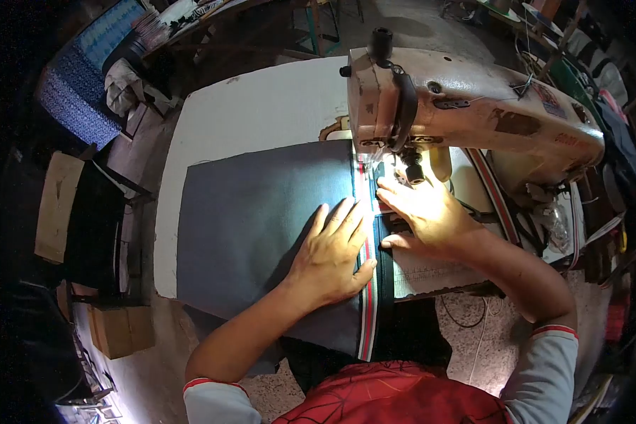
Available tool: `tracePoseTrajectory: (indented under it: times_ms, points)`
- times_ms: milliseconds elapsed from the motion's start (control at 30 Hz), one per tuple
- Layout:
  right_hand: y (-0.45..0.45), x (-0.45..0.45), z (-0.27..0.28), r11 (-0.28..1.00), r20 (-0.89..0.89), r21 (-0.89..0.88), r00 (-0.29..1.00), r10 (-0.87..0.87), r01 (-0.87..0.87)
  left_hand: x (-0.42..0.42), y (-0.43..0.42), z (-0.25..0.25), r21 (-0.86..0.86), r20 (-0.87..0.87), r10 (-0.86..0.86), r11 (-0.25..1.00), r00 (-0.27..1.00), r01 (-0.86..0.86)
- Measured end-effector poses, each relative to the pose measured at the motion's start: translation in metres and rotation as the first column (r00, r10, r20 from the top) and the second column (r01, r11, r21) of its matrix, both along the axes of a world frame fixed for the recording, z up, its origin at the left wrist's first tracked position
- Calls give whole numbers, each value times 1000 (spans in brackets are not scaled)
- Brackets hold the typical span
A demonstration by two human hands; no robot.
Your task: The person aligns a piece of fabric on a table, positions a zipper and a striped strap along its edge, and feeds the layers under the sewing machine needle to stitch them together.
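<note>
Plainly, the grey cloth (247, 205) is smooth, matte and nearly four-sided, lying flat on the white table (254, 106) left of the sewing machine (466, 120), its near part hanging past the table's edge. Along its right side lies a striped tape (368, 311) in white, red and black, with a dark band (384, 283) beside it. The tape's long axis runs from beneath the machine's head straight back toward the person. There is one grey cloth, one machine and two hands; a second striped strip (491, 187) lies right of the needle area. The left hand (330, 251) is spread flat on cloth and tape, gripping nothing; the right hand (424, 215), glare-washed, has thumb and fingers apart beside the tape, apparently pinching nothing.
</note>
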State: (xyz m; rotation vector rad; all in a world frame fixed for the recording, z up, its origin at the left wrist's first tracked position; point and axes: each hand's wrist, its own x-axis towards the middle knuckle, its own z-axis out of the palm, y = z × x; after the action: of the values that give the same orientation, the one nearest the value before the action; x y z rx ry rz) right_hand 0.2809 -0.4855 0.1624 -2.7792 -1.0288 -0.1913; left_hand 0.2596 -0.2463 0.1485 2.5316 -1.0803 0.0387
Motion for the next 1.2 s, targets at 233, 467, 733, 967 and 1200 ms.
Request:
tracePoseTrajectory:
  times_ms: [233, 467, 733, 967, 1200]
  points:
    - [-4, 6, 2, 997, 76, 57, 996, 40, -44, 6, -2, 1, 14, -1, -10, 1000, 1000, 10]
    - [-5, 15, -4, 989, 113, 149, 994, 5, -22, 14, -5, 4, 19, -12, 7, 1000, 1000, -7]
    - [-7, 26, -2, 992, 158, 126, 987, 7, -28, 20, -6, 5, 43, 3, 9, 999, 1000, -9]
    - [-10, 33, -9, 987, 203, 153, 979, 24, -56, 26, -7, 4, 23, 15, 23, 999, 1000, -24]
    - [-10, 35, -6, 963, 120, 250, 990, 73, -101, 26, -7, 2, 41, 18, 31, 999, 999, -32]
